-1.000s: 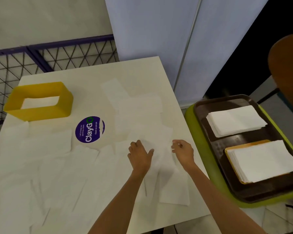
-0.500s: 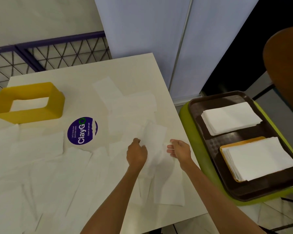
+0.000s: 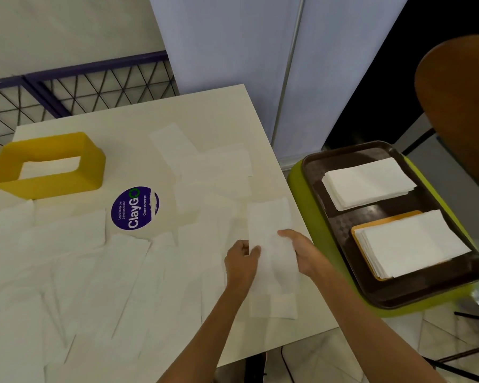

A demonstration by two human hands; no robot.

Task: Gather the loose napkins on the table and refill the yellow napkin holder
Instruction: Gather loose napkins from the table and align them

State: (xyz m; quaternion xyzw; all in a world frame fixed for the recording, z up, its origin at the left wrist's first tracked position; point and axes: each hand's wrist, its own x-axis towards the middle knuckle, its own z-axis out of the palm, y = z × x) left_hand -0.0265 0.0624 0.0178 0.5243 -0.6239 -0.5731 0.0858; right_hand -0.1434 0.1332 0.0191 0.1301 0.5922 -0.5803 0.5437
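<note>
Head view gives us both forearms reaching in from the lower edge, over the near right part of the tabletop (image 3: 205,111). Our left hand (image 3: 241,261) is knuckles-up with its fingers curled, pinching the left edge of a white napkin (image 3: 271,225). Our right hand (image 3: 302,251) is just across from it, forefinger stretched forward along the napkin's right edge. The paper overlaps that palm, so it appears to grip the sheet too, though white on white blurs the exact hold. The napkin runs lengthwise between the two hands, its far end pointing away from us. Whether it is one sheet or several, we cannot tell.

More loose napkins (image 3: 80,272) lie overlapping across the tabletop, to the left of our hands and beyond them. The yellow napkin holder (image 3: 47,186) stands at the far left corner, well apart from both hands, with a round purple sticker (image 3: 134,208) between it and them. A brown tray (image 3: 340,225) with two napkin stacks (image 3: 368,181) sits just off the tabletop's right side.

A second ago our left hand lay flat on the paper with its fingers spread. Now it is closed on the edge, and the napkin shows as a clearer strip between the hands. The holder has not moved.
</note>
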